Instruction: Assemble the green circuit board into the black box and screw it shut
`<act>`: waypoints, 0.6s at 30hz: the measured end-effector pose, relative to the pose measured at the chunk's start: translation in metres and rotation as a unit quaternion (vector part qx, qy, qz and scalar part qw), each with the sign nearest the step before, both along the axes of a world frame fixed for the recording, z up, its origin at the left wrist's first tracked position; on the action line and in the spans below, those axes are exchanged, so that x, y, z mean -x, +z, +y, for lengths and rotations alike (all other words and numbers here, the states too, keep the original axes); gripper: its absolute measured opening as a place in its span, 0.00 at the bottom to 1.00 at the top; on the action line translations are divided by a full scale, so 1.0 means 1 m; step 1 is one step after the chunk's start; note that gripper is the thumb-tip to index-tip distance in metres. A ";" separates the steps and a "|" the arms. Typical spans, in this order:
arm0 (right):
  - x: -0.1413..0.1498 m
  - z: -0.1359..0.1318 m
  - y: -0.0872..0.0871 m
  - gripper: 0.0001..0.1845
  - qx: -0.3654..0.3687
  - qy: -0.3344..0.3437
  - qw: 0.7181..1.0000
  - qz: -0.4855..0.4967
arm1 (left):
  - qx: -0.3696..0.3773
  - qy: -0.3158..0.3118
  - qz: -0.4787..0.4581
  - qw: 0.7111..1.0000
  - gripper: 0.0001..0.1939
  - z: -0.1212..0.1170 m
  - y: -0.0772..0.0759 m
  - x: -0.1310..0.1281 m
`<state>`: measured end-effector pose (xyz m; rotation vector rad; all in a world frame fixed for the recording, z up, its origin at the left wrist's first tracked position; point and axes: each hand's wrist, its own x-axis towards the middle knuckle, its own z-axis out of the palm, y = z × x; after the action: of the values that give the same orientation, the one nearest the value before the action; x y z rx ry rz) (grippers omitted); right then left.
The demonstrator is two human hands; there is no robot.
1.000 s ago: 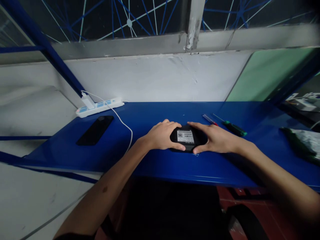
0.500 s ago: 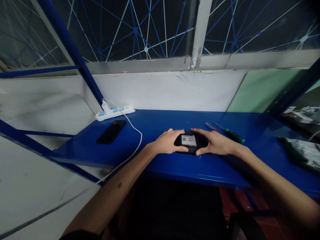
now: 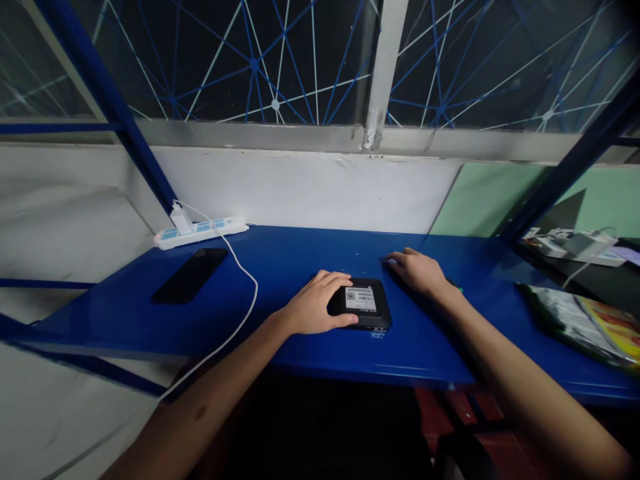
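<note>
A small black device [image 3: 364, 303] with a white label on top lies flat on the blue table [image 3: 280, 260], near its front edge. My left hand [image 3: 313, 310] grips the device's left side, thumb along the front edge. My right hand [image 3: 417, 272] is off the device and rests palm down behind and to the right of it, covering the spot where two screwdrivers lay. Only a small green tip [image 3: 459, 290] shows by the wrist. Whether the fingers hold a screwdriver is hidden.
A white power strip [image 3: 200, 231] with a plugged charger sits at the back left, its white cable [image 3: 243, 273] running off the front edge. A black phone [image 3: 190, 275] lies beside it. A crumpled plastic bag [image 3: 585, 323] lies at the right. A wall and window are behind.
My right hand left the black device and moved back and right onto the screwdrivers. My left hand stays on the device. The camera view shifted.
</note>
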<state>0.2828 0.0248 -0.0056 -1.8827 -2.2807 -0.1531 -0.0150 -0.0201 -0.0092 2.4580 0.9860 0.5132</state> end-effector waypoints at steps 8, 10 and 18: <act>-0.001 -0.014 0.011 0.30 -0.281 0.025 0.912 0.299 | -0.004 -0.015 0.005 1.000 0.39 -0.003 0.000 0.001; 0.000 -0.015 0.008 0.32 -0.292 0.009 0.883 0.367 | -0.003 -0.019 0.007 1.000 0.40 -0.004 0.000 0.001; 0.009 -0.009 -0.004 0.24 -0.215 -0.004 0.873 0.438 | -0.016 -0.012 0.033 0.999 0.44 -0.002 -0.003 0.000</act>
<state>0.2736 0.0154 -0.0096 -1.3229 -1.4594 0.1587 -0.0146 -0.0222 -0.0118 2.5269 0.9799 0.4461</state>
